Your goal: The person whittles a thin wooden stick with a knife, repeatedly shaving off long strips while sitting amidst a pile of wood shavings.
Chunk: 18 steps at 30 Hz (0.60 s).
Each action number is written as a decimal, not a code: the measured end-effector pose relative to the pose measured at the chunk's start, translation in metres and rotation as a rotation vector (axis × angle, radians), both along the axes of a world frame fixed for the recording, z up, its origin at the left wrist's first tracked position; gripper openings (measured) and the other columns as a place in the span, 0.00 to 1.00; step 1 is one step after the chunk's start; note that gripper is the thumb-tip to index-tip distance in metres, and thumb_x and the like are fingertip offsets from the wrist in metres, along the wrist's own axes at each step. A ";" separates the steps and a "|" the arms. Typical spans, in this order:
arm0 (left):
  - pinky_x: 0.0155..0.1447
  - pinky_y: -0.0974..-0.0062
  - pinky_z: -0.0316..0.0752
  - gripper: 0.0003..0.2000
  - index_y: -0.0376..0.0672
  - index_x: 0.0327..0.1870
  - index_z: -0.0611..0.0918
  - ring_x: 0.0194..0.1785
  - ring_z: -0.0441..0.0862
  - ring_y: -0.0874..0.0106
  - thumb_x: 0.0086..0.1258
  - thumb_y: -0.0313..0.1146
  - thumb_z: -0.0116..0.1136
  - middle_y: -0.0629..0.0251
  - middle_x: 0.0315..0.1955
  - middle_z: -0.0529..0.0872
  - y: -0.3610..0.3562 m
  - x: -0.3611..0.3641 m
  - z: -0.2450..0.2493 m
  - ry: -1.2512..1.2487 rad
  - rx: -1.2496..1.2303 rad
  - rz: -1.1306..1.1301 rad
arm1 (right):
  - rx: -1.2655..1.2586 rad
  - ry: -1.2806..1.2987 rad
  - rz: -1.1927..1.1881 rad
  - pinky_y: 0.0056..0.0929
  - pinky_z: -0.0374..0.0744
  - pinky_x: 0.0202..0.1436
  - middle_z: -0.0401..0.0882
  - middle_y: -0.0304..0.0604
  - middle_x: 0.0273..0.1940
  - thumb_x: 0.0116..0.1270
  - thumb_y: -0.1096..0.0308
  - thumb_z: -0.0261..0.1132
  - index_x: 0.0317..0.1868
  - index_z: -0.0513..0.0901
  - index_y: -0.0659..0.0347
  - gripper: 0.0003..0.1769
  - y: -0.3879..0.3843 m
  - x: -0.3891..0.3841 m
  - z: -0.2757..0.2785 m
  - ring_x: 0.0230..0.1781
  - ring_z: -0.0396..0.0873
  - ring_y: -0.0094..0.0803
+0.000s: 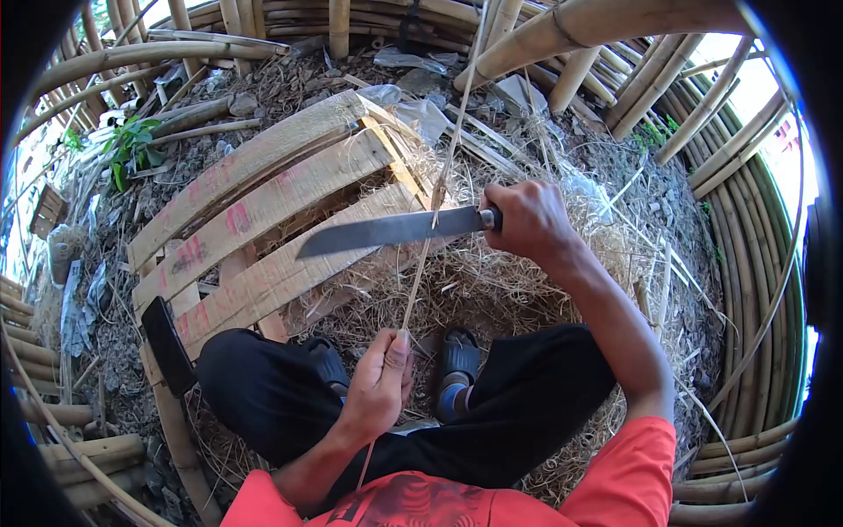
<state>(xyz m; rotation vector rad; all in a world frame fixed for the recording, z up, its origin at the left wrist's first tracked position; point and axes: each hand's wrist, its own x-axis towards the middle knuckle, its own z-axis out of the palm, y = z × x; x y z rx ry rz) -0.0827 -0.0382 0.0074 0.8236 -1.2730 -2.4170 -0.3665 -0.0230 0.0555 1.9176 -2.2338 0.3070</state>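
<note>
My right hand is closed round the dark handle of a large knife, whose broad blade points left. The blade crosses a thin bamboo strip and appears to touch it. Lower down, my left hand grips that strip between thumb and fingers, above my lap. From there the strip runs up past the blade toward the top of the view, and its lower end passes down toward my shirt. Fine shavings lie on the ground beneath the knife.
A wooden pallet with red markings lies to the left. A dark phone-like slab rests by my knee. Bamboo poles lean at the upper right, and stacked bamboo lines the right side. A green plant grows at the upper left.
</note>
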 end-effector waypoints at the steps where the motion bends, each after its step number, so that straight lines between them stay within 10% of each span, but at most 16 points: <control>1: 0.19 0.84 0.55 0.12 0.46 0.36 0.66 0.17 0.57 0.86 0.80 0.42 0.41 0.79 0.19 0.61 -0.001 0.000 0.003 0.006 0.035 0.004 | 0.068 -0.067 -0.035 0.42 0.79 0.28 0.77 0.45 0.16 0.50 0.64 0.64 0.25 0.80 0.57 0.06 0.000 0.004 0.001 0.19 0.80 0.43; 10: 0.16 0.83 0.48 0.13 0.48 0.37 0.66 0.15 0.54 0.85 0.79 0.46 0.41 0.78 0.18 0.59 -0.002 0.012 -0.007 -0.069 0.077 0.021 | 0.239 -0.073 0.246 0.40 0.77 0.26 0.78 0.44 0.18 0.50 0.64 0.67 0.28 0.83 0.55 0.06 0.017 0.070 -0.016 0.19 0.80 0.39; 18: 0.17 0.84 0.49 0.12 0.49 0.35 0.66 0.15 0.55 0.86 0.80 0.44 0.40 0.78 0.18 0.58 -0.003 0.015 -0.009 -0.042 0.041 0.044 | 0.144 0.001 -0.023 0.37 0.77 0.22 0.78 0.42 0.17 0.55 0.64 0.65 0.29 0.81 0.52 0.04 0.010 0.038 -0.010 0.16 0.79 0.38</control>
